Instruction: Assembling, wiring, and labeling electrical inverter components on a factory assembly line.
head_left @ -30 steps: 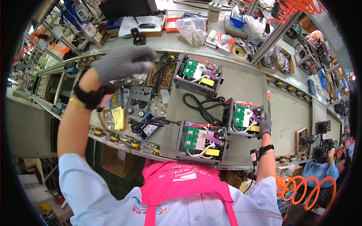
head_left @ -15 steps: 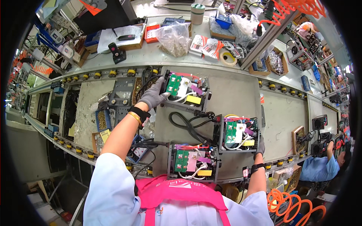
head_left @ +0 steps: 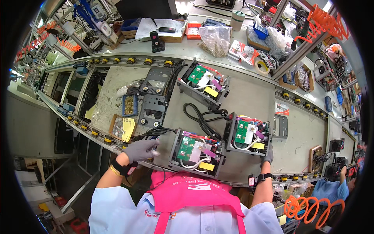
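Three opened electrical units with black metal housings, green circuit boards and coloured wires stand on a grey board: one far [head_left: 205, 84], one at the right [head_left: 249, 134], one near me [head_left: 198, 151]. My left hand [head_left: 141, 151], in a grey glove, hovers left of the near unit, close to its black cable [head_left: 157, 131]. Its thumb and fingers are apart and it appears to hold nothing. My gloved right hand [head_left: 268, 156] rests against the lower right corner of the right unit; its fingers are mostly hidden. A coiled black power cord [head_left: 200, 121] lies between the units.
Roller rails [head_left: 148, 61] run along both sides of the grey board [head_left: 249, 91]. Dark metal plates [head_left: 152, 110] and a blue bin of small brass-coloured parts [head_left: 129, 105] lie left. A bench behind carries a bag of parts [head_left: 215, 39]. An orange coiled hose [head_left: 311, 210] hangs near right.
My left hand has let go of the far unit and come back toward me, beside the near unit. The right hand stays at the right unit. The whole view has shifted and turned.
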A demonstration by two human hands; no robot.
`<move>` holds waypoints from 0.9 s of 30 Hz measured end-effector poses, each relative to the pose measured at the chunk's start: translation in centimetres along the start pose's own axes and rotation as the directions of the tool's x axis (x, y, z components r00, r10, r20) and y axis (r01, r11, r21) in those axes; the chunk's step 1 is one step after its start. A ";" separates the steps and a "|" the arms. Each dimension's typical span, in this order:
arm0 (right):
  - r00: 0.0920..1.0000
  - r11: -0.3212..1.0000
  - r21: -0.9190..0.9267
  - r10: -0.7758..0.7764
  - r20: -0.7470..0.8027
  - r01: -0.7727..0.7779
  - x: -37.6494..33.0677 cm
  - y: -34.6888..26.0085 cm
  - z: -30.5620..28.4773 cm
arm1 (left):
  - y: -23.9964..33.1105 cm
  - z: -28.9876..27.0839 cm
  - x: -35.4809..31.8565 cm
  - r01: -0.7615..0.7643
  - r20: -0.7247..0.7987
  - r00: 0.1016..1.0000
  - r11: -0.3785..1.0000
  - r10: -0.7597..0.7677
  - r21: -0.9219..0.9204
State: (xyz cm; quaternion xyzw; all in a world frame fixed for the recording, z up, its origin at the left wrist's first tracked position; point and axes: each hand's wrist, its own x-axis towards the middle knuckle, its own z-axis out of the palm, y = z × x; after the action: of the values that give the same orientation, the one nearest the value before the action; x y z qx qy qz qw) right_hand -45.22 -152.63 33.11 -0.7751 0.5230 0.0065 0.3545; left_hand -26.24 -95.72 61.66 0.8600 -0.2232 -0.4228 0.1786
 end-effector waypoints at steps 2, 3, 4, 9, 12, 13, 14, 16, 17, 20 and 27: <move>0.997 0.915 0.396 0.073 0.021 -0.075 -0.4 -0.4 -0.2 | 0.0 2.5 0.8 -0.079 -0.169 0.984 0.986 0.054 -0.144; 0.998 0.903 0.425 0.057 0.029 -0.063 -0.8 -0.9 -0.2 | -0.2 3.6 1.9 -0.078 -0.178 0.983 0.987 0.052 -0.144; 0.999 0.937 0.349 0.018 0.029 -0.027 -1.3 -1.5 -0.3 | -0.3 4.6 3.1 -0.153 -0.332 0.941 0.958 0.067 -0.241; 0.991 0.988 0.081 -0.130 -0.020 0.131 2.2 0.7 -2.0 | 1.8 4.5 8.8 -0.044 -0.436 0.897 0.996 0.075 0.080; 0.990 0.831 0.556 -0.072 0.119 -0.007 -1.5 -6.4 -5.1 | 1.4 5.1 10.9 -0.032 -0.442 0.893 0.991 0.085 0.127; 0.992 0.831 0.556 -0.074 0.104 0.004 -2.0 -7.2 -5.6 | 1.8 4.7 11.7 -0.040 -0.372 0.927 0.998 0.055 0.049; 0.973 0.878 0.458 -0.208 0.101 0.140 -2.1 -7.7 -6.0 | 1.9 4.1 12.2 -0.039 -0.296 0.955 0.999 0.028 -0.029; 0.912 0.867 0.337 -0.406 0.054 0.366 -3.2 -9.1 -5.4 | 2.1 2.9 12.4 -0.026 -0.204 0.978 0.999 0.030 0.022; 0.912 0.892 0.218 -0.409 0.019 0.396 -3.7 -9.9 -5.2 | 2.1 2.5 12.4 -0.011 -0.108 0.994 0.997 0.019 0.076; 0.951 0.947 0.174 -0.291 0.108 0.270 -2.4 -9.4 -4.7 | 3.1 2.0 12.0 -0.009 -0.076 0.997 1.000 0.010 0.006; 0.906 0.881 0.253 -0.421 0.037 0.399 -2.8 -11.9 -4.6 | 3.6 5.0 3.6 -0.372 -0.585 0.674 0.891 0.451 0.259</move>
State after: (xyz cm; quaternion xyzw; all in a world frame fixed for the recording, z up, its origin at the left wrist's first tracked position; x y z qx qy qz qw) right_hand -38.42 -150.54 44.13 -0.8185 0.3273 -0.0968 0.4621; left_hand -29.17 -101.25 58.23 0.8869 -0.3628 -0.0443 0.2825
